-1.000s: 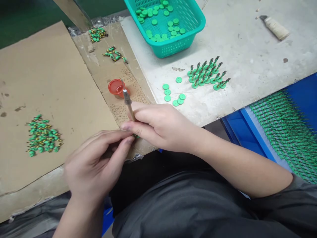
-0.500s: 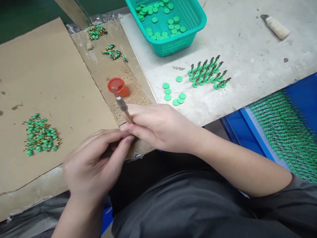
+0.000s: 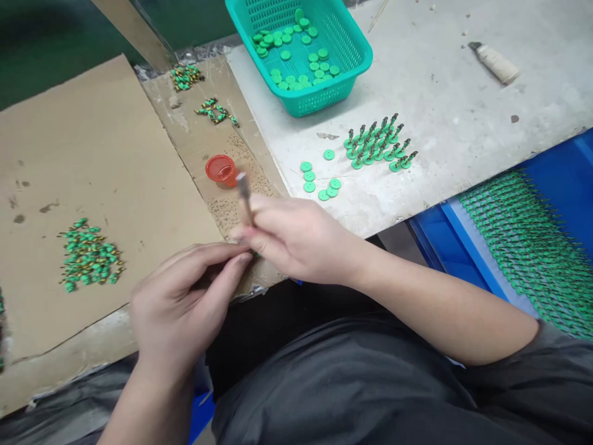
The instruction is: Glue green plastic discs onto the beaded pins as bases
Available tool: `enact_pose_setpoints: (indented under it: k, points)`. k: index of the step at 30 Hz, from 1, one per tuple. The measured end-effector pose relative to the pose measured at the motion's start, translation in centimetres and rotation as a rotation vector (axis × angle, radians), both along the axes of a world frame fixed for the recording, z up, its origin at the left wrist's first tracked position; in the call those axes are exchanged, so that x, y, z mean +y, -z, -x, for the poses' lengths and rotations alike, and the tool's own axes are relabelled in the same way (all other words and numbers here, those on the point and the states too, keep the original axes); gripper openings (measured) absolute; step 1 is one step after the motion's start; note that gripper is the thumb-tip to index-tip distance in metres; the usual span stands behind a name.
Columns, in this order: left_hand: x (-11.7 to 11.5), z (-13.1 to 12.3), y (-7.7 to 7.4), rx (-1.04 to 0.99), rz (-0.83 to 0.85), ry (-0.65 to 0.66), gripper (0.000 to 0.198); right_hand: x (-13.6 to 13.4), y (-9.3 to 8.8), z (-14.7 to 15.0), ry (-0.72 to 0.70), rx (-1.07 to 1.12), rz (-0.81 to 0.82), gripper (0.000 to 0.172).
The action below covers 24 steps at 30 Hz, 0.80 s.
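My right hand (image 3: 301, 238) is closed around a thin brush-like stick (image 3: 245, 199), whose thick end points up beside the red cup (image 3: 221, 170). My left hand (image 3: 189, 290) pinches a small item at the table's front edge, its fingertips against those of my right hand. Only a bit of green shows there, so I cannot make the item out. Right of the cup lie loose green discs (image 3: 309, 176). Beyond them, small dark-topped figures (image 3: 375, 145) stand upright on green discs.
A teal basket (image 3: 319, 102) holds green discs. Green and yellow pieces (image 3: 91, 256) lie piled on cardboard (image 3: 115, 148) at left, with smaller piles behind the cup. A tube (image 3: 495, 62) lies at back right. Blue trays with many green figures (image 3: 532, 247) stand at right.
The view has shifted a little, moving the table items in the picture. The stick in my right hand has tilted more upright and its top has moved right. Both hands remain together.
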<state>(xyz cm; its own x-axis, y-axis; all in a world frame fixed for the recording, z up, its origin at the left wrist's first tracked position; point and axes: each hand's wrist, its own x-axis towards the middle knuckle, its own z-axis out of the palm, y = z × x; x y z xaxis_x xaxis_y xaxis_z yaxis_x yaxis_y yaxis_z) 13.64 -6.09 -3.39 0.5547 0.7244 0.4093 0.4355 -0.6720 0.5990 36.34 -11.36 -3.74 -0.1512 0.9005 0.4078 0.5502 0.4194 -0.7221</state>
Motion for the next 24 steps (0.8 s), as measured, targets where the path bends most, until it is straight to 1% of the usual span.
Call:
enact_pose_setpoints:
  k: [3,8,12,16,20,24]
  points:
    - [0.0,0.0,0.0,-0.006,0.034,-0.025,0.009,-0.3,0.1,0.0,0.029,0.036,-0.017,0.031]
    - [0.0,-0.4,0.0,-0.004,0.049,-0.04,0.006,-0.5,0.0,-0.2,-0.034,0.033,-0.012,0.028]
    - [-0.1,-0.5,-0.1,-0.024,0.047,-0.027,0.007,-0.6,0.0,-0.2,-0.045,0.025,-0.036,0.027]
    - [-0.1,-0.5,-0.1,-0.027,0.052,-0.025,0.004,-0.6,0.4,-0.1,-0.045,0.005,-0.039,0.027]
    - [-0.1,-0.6,0.0,-0.036,0.025,-0.005,0.002,-0.6,0.8,-0.1,-0.071,0.005,-0.067,0.023]
    - [-0.1,-0.6,0.0,-0.035,0.019,-0.003,0.004,-0.6,1.3,0.1,-0.077,0.004,-0.077,0.026]
